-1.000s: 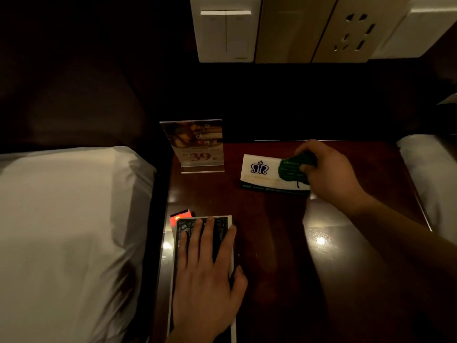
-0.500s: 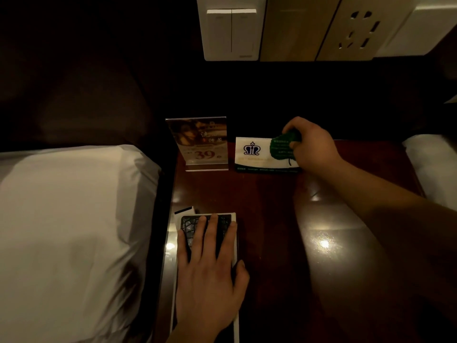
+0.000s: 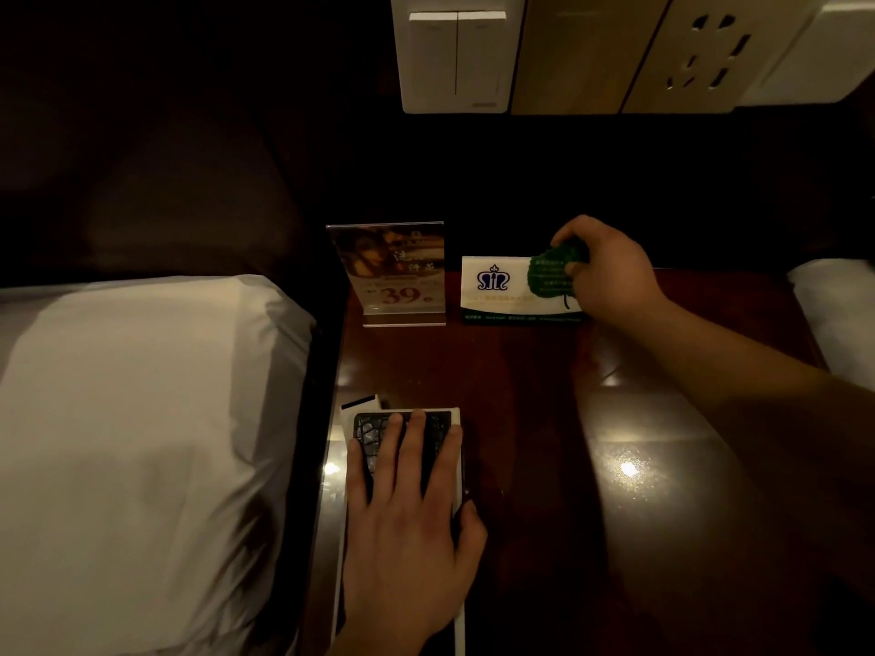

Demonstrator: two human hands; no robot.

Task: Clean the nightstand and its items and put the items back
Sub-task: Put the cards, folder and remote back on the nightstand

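Observation:
A dark glossy wooden nightstand (image 3: 530, 400) fills the middle of the view. At its back stands a white tent card (image 3: 502, 288) with a blue crown logo and a green leaf, and my right hand (image 3: 606, 272) grips its right end. Left of it stands a clear acrylic sign holder (image 3: 395, 277) showing "39". My left hand (image 3: 407, 518) lies flat, fingers spread, on a white-edged pad with a dark textured cover (image 3: 440, 421) at the nightstand's front left. A small white slip (image 3: 362, 404) peeks out behind the pad.
A white pillow (image 3: 142, 442) on a bed lies to the left, another white pillow (image 3: 838, 314) at the right edge. A wall panel with light switches (image 3: 454, 59) and a power socket (image 3: 705, 54) hangs above the nightstand. The lamp glares on the wood at right.
My right hand has carried the tent card from the middle of the nightstand back toward the wall, beside the acrylic sign. The left hand has stayed on the pad.

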